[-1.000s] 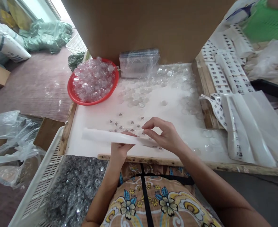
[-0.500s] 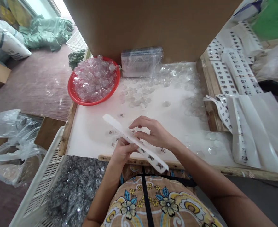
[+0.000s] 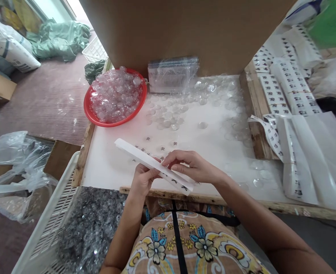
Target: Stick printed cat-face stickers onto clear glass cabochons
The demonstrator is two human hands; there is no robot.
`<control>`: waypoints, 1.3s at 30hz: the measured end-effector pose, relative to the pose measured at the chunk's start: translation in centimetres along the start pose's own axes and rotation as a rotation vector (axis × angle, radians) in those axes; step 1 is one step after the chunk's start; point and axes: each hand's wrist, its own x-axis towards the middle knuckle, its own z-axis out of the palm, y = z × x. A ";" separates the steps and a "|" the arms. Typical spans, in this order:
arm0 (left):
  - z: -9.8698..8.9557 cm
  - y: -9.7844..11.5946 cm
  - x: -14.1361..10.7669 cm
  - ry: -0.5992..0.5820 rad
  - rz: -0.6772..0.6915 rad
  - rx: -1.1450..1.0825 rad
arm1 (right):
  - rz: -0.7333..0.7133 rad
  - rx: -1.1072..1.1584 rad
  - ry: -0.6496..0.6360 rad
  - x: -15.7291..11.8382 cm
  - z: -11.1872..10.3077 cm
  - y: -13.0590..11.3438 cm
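My left hand (image 3: 143,178) grips a folded white strip of stickers (image 3: 136,153) near its middle, thumb on top. The strip slants from upper left to lower right above the table's front edge, with small dark printed figures on its lower part. At the strip's right-hand edge is my right hand (image 3: 193,166), its fingers bent and pinched against the paper; whether a loose sticker is between the fingertips is hidden. Just beyond the hands, several small dark stickers (image 3: 148,138) sit on clear discs on the white table (image 3: 108,163).
A red basin (image 3: 108,124) heaped with clear discs stands at back left. Loose clear discs (image 3: 168,121) and a clear plastic bag (image 3: 169,78) lie before a tall cardboard box (image 3: 185,34). Sticker sheets (image 3: 293,87) are piled right. A white crate (image 3: 50,213) sits lower left.
My left hand and the strip have shifted slightly left, and the strip's lower end has risen. My right hand has come down from above the strip to its edge, fingers closing there.
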 end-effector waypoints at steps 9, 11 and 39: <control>-1.0 -0.4 -0.4 -0.258 -0.223 0.023 | -0.314 -0.408 -0.071 0.9 0.0 -1.0; -1.0 -0.5 -0.4 -0.336 -0.253 0.005 | -0.348 -0.434 -0.102 1.2 -0.2 -1.0; 0.0 -1.7 0.5 0.064 0.306 0.016 | 0.310 -0.285 -0.093 2.4 -0.4 1.7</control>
